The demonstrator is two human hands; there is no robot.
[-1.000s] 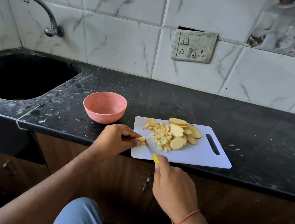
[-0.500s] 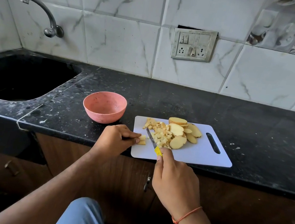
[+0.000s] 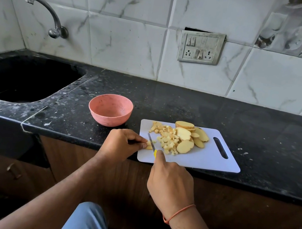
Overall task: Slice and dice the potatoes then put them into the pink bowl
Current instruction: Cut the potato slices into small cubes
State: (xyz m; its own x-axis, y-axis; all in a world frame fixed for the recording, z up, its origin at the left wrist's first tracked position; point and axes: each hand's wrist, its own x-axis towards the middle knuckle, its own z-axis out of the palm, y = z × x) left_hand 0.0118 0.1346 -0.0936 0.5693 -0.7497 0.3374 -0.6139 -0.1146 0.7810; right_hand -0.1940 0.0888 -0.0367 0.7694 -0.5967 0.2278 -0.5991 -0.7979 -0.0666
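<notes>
A white cutting board (image 3: 203,159) lies on the black counter. On it sit a heap of diced potato (image 3: 166,137) and several round potato slices (image 3: 186,136) to its right. My left hand (image 3: 122,143) pinches a small potato piece (image 3: 149,146) at the board's left edge. My right hand (image 3: 170,183) grips a yellow-handled knife (image 3: 152,145), its blade down against that piece. The pink bowl (image 3: 110,109) stands empty just left of the board.
A black sink (image 3: 21,79) is sunk into the counter at the left, with a metal tap (image 3: 50,16) on the tiled wall above. A switch and socket plate (image 3: 201,47) is on the wall behind the board. The counter edge runs under my wrists.
The knife blade has moved from near the board's front edge forward onto the potato piece that my left hand holds. The left hand has stayed in place.
</notes>
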